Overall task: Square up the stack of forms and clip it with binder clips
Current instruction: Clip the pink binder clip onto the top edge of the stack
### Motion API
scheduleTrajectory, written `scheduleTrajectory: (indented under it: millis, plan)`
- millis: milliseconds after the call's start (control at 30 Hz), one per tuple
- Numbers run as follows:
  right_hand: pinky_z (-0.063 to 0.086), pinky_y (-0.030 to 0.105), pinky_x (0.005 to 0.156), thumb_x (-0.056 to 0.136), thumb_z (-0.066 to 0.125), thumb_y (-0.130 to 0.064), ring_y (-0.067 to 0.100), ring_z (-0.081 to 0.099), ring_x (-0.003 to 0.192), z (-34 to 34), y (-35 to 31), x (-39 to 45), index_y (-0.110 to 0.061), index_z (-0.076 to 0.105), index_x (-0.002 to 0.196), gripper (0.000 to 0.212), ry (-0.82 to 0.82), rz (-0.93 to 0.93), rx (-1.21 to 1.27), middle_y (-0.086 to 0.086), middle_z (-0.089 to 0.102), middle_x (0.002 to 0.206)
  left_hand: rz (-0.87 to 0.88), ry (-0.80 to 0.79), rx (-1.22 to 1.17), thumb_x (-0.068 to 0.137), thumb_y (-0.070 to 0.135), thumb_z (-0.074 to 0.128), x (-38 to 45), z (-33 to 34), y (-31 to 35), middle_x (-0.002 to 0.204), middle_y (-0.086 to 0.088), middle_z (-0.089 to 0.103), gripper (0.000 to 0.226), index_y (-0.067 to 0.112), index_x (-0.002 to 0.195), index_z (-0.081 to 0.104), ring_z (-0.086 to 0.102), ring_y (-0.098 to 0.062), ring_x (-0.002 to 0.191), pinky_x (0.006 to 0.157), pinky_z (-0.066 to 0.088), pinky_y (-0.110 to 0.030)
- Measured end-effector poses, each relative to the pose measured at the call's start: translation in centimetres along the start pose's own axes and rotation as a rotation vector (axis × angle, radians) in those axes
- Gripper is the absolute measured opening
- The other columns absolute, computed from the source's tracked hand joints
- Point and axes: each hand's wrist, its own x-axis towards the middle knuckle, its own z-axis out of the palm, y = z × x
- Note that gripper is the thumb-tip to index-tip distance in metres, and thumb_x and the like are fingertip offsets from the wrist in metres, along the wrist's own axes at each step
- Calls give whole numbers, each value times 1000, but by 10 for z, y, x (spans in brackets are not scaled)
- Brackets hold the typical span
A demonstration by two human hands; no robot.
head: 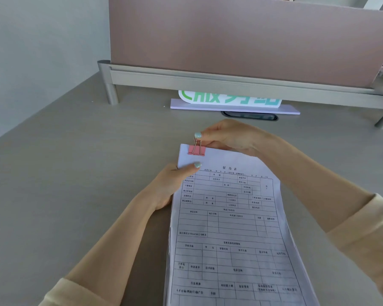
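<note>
A stack of white printed forms (228, 228) lies lengthwise on the grey desk, running from the middle of the view to the bottom edge. A pink binder clip (196, 150) sits on the stack's far edge near its left corner. My right hand (228, 135) reaches over the far edge and pinches the clip's wire handles between thumb and forefinger. My left hand (175, 184) grips the stack's left side just below the clip, thumb pressed on the top sheet. The lower sheets fan out slightly along both long sides.
A mauve partition screen on a metal rail (230, 80) with round legs (111, 93) closes off the far side of the grey desk (75, 173). Under it stand a white sign with green lettering (230, 100) and a dark cable slot (250, 116).
</note>
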Motion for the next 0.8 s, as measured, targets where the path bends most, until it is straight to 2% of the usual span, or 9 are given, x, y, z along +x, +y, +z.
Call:
scheduleTrajectory:
  millis: [133,233,367,500,667,733,800]
  plan:
    - [38,23,101,85,62,-35,0,62,87,-2,-1,2,-20,68,87,16,42,-5,49,-6,68,92,21,25,58,89,31,55,0,2,-1,85,6,77,19,23,88,73,72,-14,87,82,55,-30]
    - [38,26,106,84,64,-34,4,65,91,-1,-2,7,-17,70,86,18,48,-18,40,-5,70,93,22,21,62,91,35,52,-1,0,0,85,7,77,24,23,89,72,72,-12,86,75,57,-25]
    - [36,34,111,80,66,-39,9,66,99,0,-4,14,-22,71,80,18,58,-23,-11,-6,72,93,19,31,43,91,34,52,-1,-2,-1,90,5,77,24,22,92,72,72,-14,89,78,56,-27]
    - [36,32,110,81,66,-39,11,65,100,-1,-5,14,-16,70,90,25,77,-12,-25,1,71,101,13,34,27,90,35,52,-1,-2,-1,92,4,77,24,23,92,72,72,-13,91,82,55,-30]
    - [37,30,109,78,67,-45,9,64,104,-4,-2,11,-20,73,90,29,60,-22,-65,-3,72,106,4,30,22,90,35,52,0,-3,0,85,7,77,23,24,87,72,73,-10,84,71,56,-25]
    - [40,28,105,80,64,-47,7,64,103,-4,-1,10,-18,72,98,35,82,-41,-57,-5,71,109,5,42,35,89,37,53,1,-3,-1,87,6,77,24,25,85,74,72,-13,87,78,55,-30]
    - [44,25,97,88,57,-40,6,65,96,-5,0,9,-17,68,105,30,127,-78,24,-7,69,107,5,46,34,89,37,53,1,-3,-1,86,5,77,25,24,84,74,72,-14,88,81,55,-32]
